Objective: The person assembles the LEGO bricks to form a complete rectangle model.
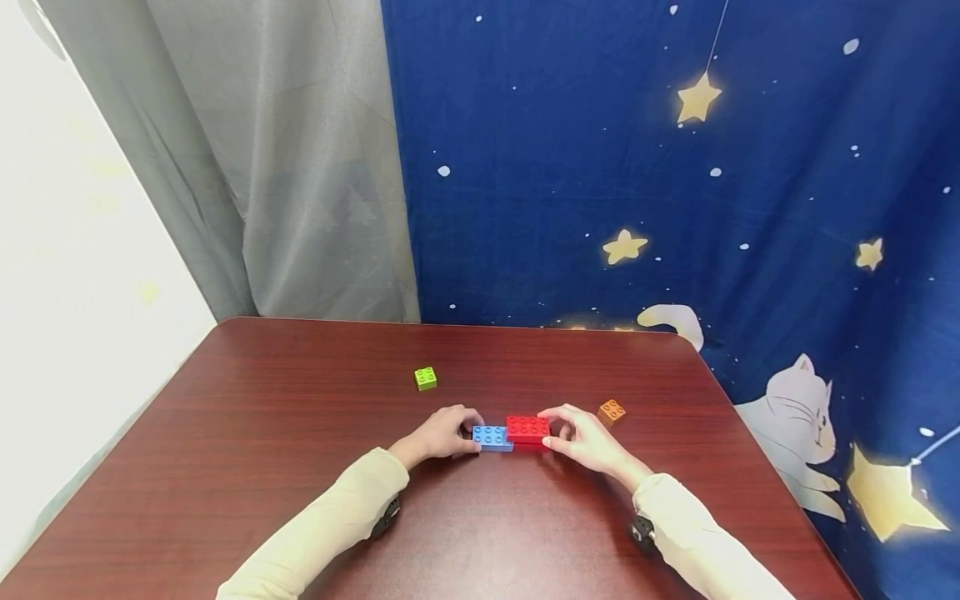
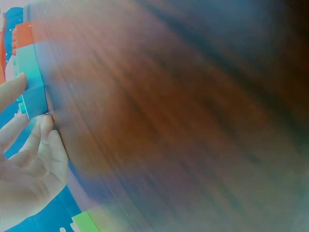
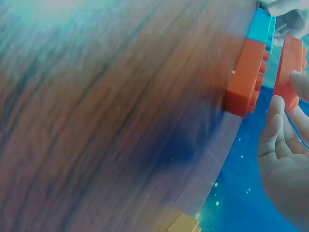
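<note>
My left hand [image 1: 441, 434] grips the left end of a blue toy building brick [image 1: 492, 437] on the table, with the thumb on its near side. A red brick [image 3: 245, 79] sits on the table end to end with the blue one. Just above it, my right hand [image 1: 587, 439] pinches a second red brick [image 1: 527, 428] by its right end. In the right wrist view, a gap shows between this held red brick [image 3: 288, 67] and the lower one. From the head, the held brick covers most of the lower red brick.
A small lime green brick [image 1: 425, 378] lies farther back on the left of the brown table [image 1: 300, 375]. Behind my right hand is a small orange brick [image 1: 611, 412]. A blue curtain [image 1: 525, 167] with stars hangs beyond the table's far edge.
</note>
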The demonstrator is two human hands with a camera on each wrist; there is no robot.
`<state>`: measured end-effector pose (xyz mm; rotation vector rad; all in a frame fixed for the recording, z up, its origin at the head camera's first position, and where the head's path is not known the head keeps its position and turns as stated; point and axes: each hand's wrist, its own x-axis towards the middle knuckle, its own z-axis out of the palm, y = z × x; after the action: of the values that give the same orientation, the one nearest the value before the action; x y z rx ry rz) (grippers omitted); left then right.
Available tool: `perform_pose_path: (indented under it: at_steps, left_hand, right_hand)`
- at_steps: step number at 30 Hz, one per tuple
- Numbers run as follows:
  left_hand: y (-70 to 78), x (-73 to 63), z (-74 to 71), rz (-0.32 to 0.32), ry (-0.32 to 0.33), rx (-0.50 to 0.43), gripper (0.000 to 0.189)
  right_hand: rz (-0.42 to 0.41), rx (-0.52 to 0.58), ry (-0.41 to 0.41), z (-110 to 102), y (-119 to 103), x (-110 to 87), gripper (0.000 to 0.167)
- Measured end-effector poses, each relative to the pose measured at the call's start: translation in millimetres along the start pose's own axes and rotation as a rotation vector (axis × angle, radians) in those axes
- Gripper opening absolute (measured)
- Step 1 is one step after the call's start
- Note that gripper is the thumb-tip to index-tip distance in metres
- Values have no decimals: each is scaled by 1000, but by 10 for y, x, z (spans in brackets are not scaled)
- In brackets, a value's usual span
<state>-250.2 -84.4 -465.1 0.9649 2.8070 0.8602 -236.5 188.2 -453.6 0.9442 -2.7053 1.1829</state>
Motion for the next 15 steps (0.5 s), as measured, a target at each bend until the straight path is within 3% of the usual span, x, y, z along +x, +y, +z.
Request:
perform_pose_path:
  at_steps: [8,15]
  left_hand:
    - [4,-6,-1,-8,-3,-1,28]
    - [5,1,2,-27,-14,-4,29]
  right_hand:
    - [-66,0,25,128,-6,38,36]
    - [-57,2,25,192,-14,71,36]
